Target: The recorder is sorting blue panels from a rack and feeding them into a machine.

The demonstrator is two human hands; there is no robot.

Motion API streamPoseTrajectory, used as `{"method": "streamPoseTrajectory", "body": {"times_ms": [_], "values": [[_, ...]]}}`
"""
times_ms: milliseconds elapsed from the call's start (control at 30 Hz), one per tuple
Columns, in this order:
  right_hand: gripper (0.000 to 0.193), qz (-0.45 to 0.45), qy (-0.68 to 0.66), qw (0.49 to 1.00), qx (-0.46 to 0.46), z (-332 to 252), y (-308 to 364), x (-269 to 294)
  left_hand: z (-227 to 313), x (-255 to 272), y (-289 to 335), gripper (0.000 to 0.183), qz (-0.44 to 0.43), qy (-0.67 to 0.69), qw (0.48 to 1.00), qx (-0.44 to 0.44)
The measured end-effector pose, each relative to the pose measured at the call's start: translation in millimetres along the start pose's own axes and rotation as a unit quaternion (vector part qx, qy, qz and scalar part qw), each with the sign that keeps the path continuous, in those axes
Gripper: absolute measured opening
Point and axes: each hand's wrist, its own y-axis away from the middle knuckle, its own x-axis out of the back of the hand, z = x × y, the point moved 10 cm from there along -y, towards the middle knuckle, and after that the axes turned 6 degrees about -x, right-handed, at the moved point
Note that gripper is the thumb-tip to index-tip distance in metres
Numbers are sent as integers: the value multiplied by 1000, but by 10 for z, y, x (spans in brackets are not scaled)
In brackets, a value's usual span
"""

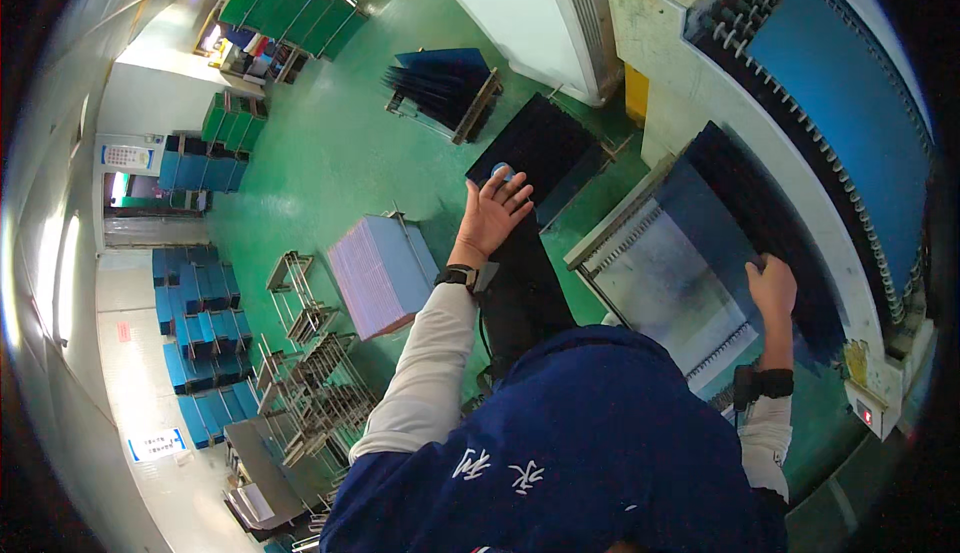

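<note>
My left hand [492,215] is raised palm up in mid-view, fingers spread and nothing in it. Beneath it, a rack of upright dark panels [560,148] stands on the floor. On the right, my right hand [772,291] is closed at the edge of a thin dark blue panel [700,223] among several such panels in a metal-framed rack [612,221]. Its fingertips are partly hidden, so the exact grip is hard to see. Coil-like spring rows [720,353] line the bottom of this rack. Both wrists carry black straps.
A machine [660,63] with a roller conveyor bearing a blue panel [835,63] stands at the right. Another rack of dark panels [440,83] is farther off. A stack of light blue boards [385,263] and empty metal racks [320,393] stand left on the green floor.
</note>
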Motion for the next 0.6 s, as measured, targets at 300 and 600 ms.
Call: {"method": "streamPoseTrajectory", "body": {"times_ms": [300, 600], "values": [[38, 10, 5, 1000, 8, -9, 5, 2, -2, -19, -2, 78, -10, 3, 1000, 0], [41, 18, 20, 1000, 8, 26, -13, -37, -12, -19, 3, 79, -2, 2, 1000, 0]]}}
